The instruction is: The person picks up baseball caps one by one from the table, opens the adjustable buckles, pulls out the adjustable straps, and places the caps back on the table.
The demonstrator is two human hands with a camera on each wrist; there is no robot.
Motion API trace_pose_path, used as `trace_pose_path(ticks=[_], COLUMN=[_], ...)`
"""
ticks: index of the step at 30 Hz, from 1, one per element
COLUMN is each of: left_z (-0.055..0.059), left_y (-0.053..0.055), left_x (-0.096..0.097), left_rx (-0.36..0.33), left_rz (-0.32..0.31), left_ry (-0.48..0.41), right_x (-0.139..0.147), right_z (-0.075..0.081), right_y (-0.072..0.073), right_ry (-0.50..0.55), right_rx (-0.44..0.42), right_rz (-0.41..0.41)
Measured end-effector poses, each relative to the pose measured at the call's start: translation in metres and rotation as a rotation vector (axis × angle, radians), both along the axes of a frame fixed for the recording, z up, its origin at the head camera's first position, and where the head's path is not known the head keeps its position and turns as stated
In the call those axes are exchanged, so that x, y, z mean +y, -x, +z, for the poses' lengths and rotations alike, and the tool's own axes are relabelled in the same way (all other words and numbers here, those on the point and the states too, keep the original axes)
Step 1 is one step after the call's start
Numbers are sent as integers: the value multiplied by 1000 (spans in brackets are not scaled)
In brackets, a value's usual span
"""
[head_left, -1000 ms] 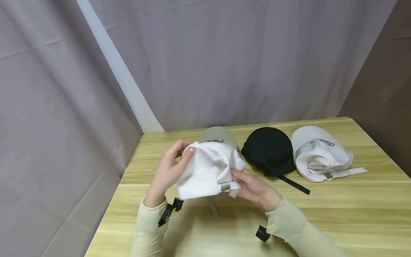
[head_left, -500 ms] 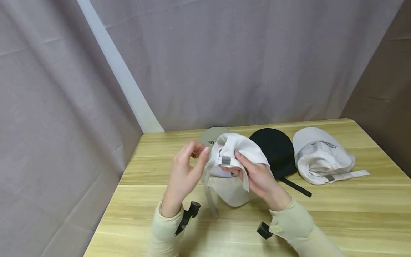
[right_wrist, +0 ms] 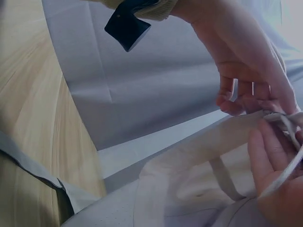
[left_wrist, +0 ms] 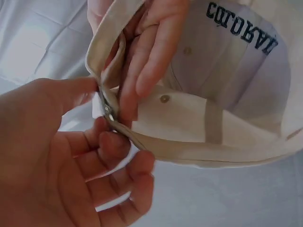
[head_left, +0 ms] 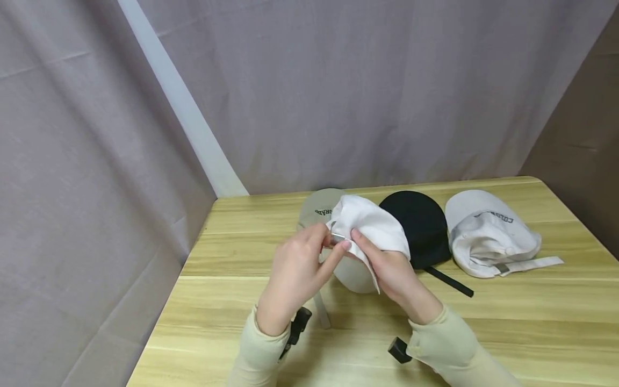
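Note:
A white baseball cap [head_left: 374, 220] is held up over the table, its back towards me. With thumb and forefinger my left hand [head_left: 296, 271] pinches the metal buckle [left_wrist: 108, 109] on its back strap. My right hand [head_left: 398, 279] grips the cap's back edge, thumb outside and fingers inside the opening. From the buckle the strap's free end [left_wrist: 105, 47] loops past the right fingers in the left wrist view. Dark lettering [left_wrist: 244, 28] shows through the opening there. In the right wrist view, both hands meet at the strap, at the right edge.
Behind the held cap, a beige cap [head_left: 319, 207] lies partly hidden, its strap [head_left: 321, 310] trailing forward. To its right are a black cap [head_left: 418, 226] and another white cap [head_left: 493, 236], both with straps sticking out. Grey curtains [head_left: 338, 97] hang behind the wooden table [head_left: 532, 328].
The white cap has turned and shifted right, bringing its buckle towards me. My left hand let go of the cap's left side, moved right and now pinches the buckle; the right hand keeps its hold.

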State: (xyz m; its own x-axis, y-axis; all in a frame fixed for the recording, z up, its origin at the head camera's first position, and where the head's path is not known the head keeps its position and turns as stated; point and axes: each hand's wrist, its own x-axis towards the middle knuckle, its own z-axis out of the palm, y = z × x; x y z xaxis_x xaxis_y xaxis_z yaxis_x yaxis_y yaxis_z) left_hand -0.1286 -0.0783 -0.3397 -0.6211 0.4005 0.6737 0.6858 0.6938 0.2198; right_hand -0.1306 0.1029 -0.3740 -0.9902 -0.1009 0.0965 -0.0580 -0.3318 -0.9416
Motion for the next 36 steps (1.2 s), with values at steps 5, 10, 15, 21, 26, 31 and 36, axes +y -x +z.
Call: trace_pose_path(ticks=[5,10,15,21,26,31,36], left_z=[-2,-4,-4,0,2,4,6], left_y=[-1,-1,4,7,7,6,5], left_x=[3,5,1,-10,-12,-12,-15], left_rx=[50,120,183,181,157,131,83], left_rz=[91,123,75,-85,-122,-156,-237], left_ry=[83,132,181,131,87,30,41], right_x=[1,2,4,6,6,5,4], right_z=[-1,0,2,6,8,6,4], right_y=[-1,-2,-5,-5,-7,-6,-5], right_ry=[-122,-191,-245,-171,-126,-104,-32], right_rx=[30,45,-50,-25,16,25,50], right_rz=[24,12,-12,17,0,5,19])
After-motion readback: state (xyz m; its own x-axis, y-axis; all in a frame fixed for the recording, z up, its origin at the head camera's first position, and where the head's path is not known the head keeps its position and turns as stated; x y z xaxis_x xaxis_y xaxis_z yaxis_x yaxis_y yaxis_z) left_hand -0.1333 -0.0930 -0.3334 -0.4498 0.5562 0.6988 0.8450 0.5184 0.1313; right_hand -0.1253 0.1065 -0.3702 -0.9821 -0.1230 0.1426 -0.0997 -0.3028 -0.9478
